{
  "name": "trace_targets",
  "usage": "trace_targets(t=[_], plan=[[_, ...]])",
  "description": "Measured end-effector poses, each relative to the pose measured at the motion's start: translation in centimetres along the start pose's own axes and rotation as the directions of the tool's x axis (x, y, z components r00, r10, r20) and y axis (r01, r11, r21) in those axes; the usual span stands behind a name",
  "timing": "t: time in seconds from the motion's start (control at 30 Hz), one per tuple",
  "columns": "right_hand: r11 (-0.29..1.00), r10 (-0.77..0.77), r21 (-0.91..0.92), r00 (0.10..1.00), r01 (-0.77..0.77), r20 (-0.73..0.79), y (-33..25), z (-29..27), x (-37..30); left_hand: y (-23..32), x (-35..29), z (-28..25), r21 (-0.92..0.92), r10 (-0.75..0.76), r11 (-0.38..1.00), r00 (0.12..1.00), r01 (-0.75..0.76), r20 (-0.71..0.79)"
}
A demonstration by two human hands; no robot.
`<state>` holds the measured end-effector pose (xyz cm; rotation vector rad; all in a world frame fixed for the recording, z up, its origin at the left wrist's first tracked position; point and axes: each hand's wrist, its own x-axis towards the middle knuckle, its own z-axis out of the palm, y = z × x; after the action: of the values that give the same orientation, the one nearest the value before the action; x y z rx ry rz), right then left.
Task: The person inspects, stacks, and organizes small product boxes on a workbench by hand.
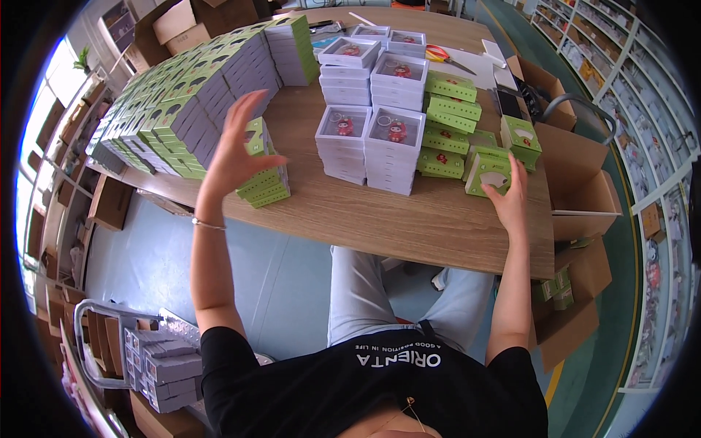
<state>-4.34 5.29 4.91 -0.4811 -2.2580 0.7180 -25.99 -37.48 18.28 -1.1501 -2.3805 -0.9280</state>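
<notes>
Two hands (235, 150) (511, 201) well apart, fingers (246, 109) curved

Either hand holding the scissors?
No, the scissors lie toward the far side of the table, apart from the left hand and right hand.

Green box stack (264, 193) partly hidden behind left grip (232, 157), distant shelf goods (584, 57) blurred

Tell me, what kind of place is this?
Probably a packing workroom or small warehouse: green boxes are stacked on the table, white cases with little figures stand in piles there too, and full shelves run along the right.
</notes>
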Motion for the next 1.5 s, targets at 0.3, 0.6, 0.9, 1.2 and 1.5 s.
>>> trace_targets(t=[0.3,0.6,0.9,1.2,1.5], plan=[[0.776,0.383,0.494,0.915,-0.392,0.125,1.3,0.3,-3.6,4.1,5.6,9.4,-0.112,0.146,0.988,0.905,-0.110,0.400],[0.996,0.037,0.071,0.962,-0.058,0.272,-1.1,-2.0,-7.3,2.8,8.3,12.8,-0.120,0.086,0.992,0.850,-0.027,0.520],[0.972,-0.030,0.233,0.967,-0.031,0.254,-4.8,-2.0,-7.3,5.3,5.8,11.8,-0.190,0.121,0.980,0.919,-0.052,0.375],[0.918,-0.319,0.283,0.942,0.279,0.105,-10.4,-0.6,-5.6,9.4,1.8,7.8,-0.257,0.240,0.953,0.921,-0.163,0.306],[0.858,-0.357,0.457,0.912,0.234,0.203,-12.4,-0.9,-5.0,8.2,0.7,6.1,-0.280,0.261,0.947,0.889,-0.160,0.376]])
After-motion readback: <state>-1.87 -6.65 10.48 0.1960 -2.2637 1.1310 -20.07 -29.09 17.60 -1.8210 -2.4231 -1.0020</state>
